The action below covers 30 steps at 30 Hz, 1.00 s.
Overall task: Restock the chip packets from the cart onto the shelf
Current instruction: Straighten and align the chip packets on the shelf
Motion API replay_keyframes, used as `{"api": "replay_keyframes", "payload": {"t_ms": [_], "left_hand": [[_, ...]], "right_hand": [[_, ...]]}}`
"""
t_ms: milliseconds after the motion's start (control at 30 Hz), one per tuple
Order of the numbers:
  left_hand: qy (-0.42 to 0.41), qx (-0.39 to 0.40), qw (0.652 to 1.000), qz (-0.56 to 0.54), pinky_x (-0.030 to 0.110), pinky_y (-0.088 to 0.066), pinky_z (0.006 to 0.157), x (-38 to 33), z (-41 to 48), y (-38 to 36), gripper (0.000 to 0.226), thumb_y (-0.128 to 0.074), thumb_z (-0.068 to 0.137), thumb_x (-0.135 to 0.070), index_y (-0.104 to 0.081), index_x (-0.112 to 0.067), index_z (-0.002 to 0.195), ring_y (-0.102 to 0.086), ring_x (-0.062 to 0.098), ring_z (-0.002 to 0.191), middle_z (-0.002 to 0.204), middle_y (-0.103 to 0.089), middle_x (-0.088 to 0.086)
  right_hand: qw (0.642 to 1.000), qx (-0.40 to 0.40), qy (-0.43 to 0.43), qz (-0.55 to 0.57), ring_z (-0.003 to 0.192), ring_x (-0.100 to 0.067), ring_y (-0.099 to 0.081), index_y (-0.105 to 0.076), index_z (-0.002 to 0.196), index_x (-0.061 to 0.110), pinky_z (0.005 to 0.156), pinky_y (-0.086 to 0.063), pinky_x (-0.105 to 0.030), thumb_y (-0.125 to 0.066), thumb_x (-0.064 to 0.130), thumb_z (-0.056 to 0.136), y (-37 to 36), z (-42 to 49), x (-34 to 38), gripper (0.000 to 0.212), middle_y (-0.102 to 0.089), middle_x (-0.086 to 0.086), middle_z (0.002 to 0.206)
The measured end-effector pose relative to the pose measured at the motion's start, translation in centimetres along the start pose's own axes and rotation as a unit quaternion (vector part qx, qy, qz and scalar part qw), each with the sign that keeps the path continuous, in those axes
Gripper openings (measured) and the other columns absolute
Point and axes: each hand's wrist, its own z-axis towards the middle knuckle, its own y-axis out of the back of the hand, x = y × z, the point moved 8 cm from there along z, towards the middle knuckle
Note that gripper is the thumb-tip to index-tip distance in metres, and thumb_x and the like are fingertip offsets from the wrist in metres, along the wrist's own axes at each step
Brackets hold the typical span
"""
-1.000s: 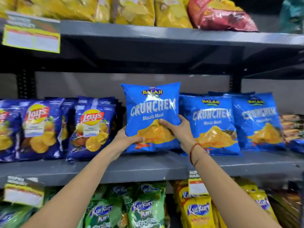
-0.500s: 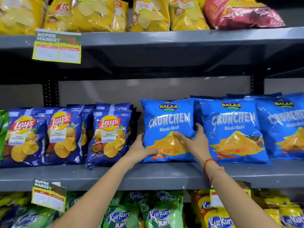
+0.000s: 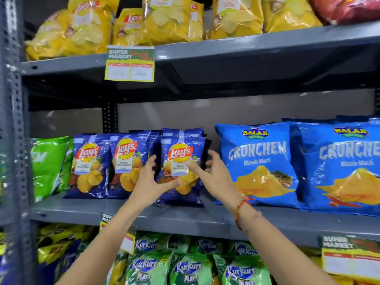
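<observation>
One head-worn camera looks forward, level with the middle shelf [image 3: 205, 221] and close to it, tilted slightly up so the upper shelf's [image 3: 246, 50] underside shows. Both forearms reach in from the bottom edge. The wide lens bends the left upright [image 3: 14, 120].

On the middle shelf [image 3: 185, 220], Lay's packets [image 3: 181, 169] stand left of the Crunchem packets [image 3: 257, 165] (Kurkure packets [image 3: 191, 268] on the shelf below).
</observation>
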Motion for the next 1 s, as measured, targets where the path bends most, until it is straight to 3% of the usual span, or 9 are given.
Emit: {"api": "replay_keyframes", "payload": {"t_ms": [67, 133, 200, 267, 400, 533, 700, 900, 1000], "left_hand": [[0.061, 0.045, 0.997, -0.032, 0.039, -0.030, 0.108, 2.1, 0.5, -0.5, 0.114, -0.081, 0.062, -0.038, -0.006, -0.021, 0.146, -0.029, 0.025, 0.137, 0.154, -0.021, 0.011], [0.104, 0.091, 0.989, -0.042, 0.032, -0.032, 0.105, 3.4, 0.6, -1.3, 0.115, -0.081, 0.062, -0.040, -0.006, -0.018, 0.146, -0.033, 0.017, 0.134, 0.151, -0.027, 0.005], [0.112, 0.131, 0.984, -0.051, 0.012, -0.039, 0.090, 3.6, 0.5, -2.2, 0.094, -0.081, 0.064, -0.039, -0.026, -0.019, 0.138, -0.048, -0.005, 0.113, 0.130, -0.044, -0.012], [0.094, 0.158, 0.980, -0.073, 0.003, -0.043, 0.069, 3.4, 0.6, -3.0, 0.073, -0.081, 0.065, -0.033, -0.042, -0.021, 0.126, -0.056, -0.012, 0.093, 0.117, -0.057, -0.015], [0.075, 0.150, 0.981, -0.100, 0.016, -0.045, 0.081, 3.6, 0.7, -3.5, 0.069, -0.083, 0.064, -0.023, -0.047, -0.019, 0.122, -0.059, 0.013, 0.106, 0.116, -0.063, -0.001], [0.053, 0.150, 0.983, -0.096, 0.030, -0.042, 0.102, 3.9, 0.5, -3.5, 0.094, -0.085, 0.060, -0.024, -0.031, -0.019, 0.136, -0.056, 0.013, 0.113, 0.126, -0.057, 0.002], [0.020, 0.140, 0.981, -0.135, 0.017, -0.046, 0.090, 3.9, 0.6, -2.4, 0.104, -0.088, 0.052, -0.032, -0.028, -0.028, 0.137, -0.058, 0.004, 0.111, 0.125, -0.058, -0.007], [0.075, 0.198, 0.951, -0.224, 0.022, -0.057, 0.078, 5.1, 0.1, -1.8, 0.063, -0.079, 0.060, -0.039, -0.057, -0.022, 0.116, -0.068, 0.012, 0.100, 0.108, -0.073, -0.002], [0.065, 0.201, 0.952, -0.223, 0.019, -0.056, 0.077, 5.5, 0.1, -1.4, 0.039, -0.073, 0.070, -0.027, -0.064, -0.019, 0.107, -0.069, 0.013, 0.098, 0.102, -0.075, -0.002]], "right_hand": [[0.999, -0.003, -0.044, 0.026, 0.114, -0.023, -0.051, -0.036, 0.139, 0.009, 0.091, -0.039, -0.029, -0.064, 0.047, 0.082, -1.7, 0.8, -1.3, 0.074, -0.056, -0.009, 0.121], [0.993, -0.009, -0.095, 0.067, 0.102, -0.019, -0.051, -0.041, 0.132, 0.011, 0.080, -0.034, -0.023, -0.062, 0.052, 0.082, -2.8, 1.3, -2.8, 0.068, -0.054, -0.003, 0.110], [0.985, -0.008, -0.142, 0.102, 0.096, -0.016, -0.048, -0.043, 0.129, 0.011, 0.080, -0.036, -0.025, -0.063, 0.055, 0.080, -3.7, 1.6, -4.3, 0.069, -0.050, 0.001, 0.106], [0.977, 0.004, -0.159, 0.141, 0.102, -0.016, -0.056, -0.048, 0.126, 0.012, 0.089, -0.045, -0.029, -0.071, 0.053, 0.073, -4.6, 1.9, -5.2, 0.070, -0.058, 0.002, 0.111], [0.975, 0.030, -0.131, 0.179, 0.107, -0.021, -0.065, -0.058, 0.121, 0.018, 0.100, -0.050, -0.042, -0.087, 0.042, 0.056, -5.8, 1.8, -5.2, 0.074, -0.069, -0.003, 0.118], [0.974, -0.039, -0.091, 0.206, 0.102, -0.017, -0.067, -0.062, 0.113, 0.024, 0.097, -0.052, -0.043, -0.084, 0.044, 0.059, -5.2, 2.0, -5.1, 0.061, -0.073, 0.002, 0.108], [0.965, -0.032, -0.053, 0.255, 0.095, -0.017, -0.071, -0.065, 0.109, 0.021, 0.090, -0.056, -0.043, -0.082, 0.036, 0.068, -5.8, 3.0, -4.0, 0.047, -0.075, 0.000, 0.103], [0.954, -0.040, -0.010, 0.296, 0.087, -0.007, -0.071, -0.066, 0.109, 0.016, 0.071, -0.058, -0.018, -0.079, 0.027, 0.073, -5.0, 4.7, -2.3, 0.039, -0.074, 0.005, 0.097], [0.957, -0.017, -0.004, 0.290, 0.077, -0.001, -0.071, -0.065, 0.104, 0.018, 0.062, -0.056, -0.014, -0.078, 0.025, 0.075, -5.1, 5.3, -1.7, 0.033, -0.073, 0.008, 0.091]]}}
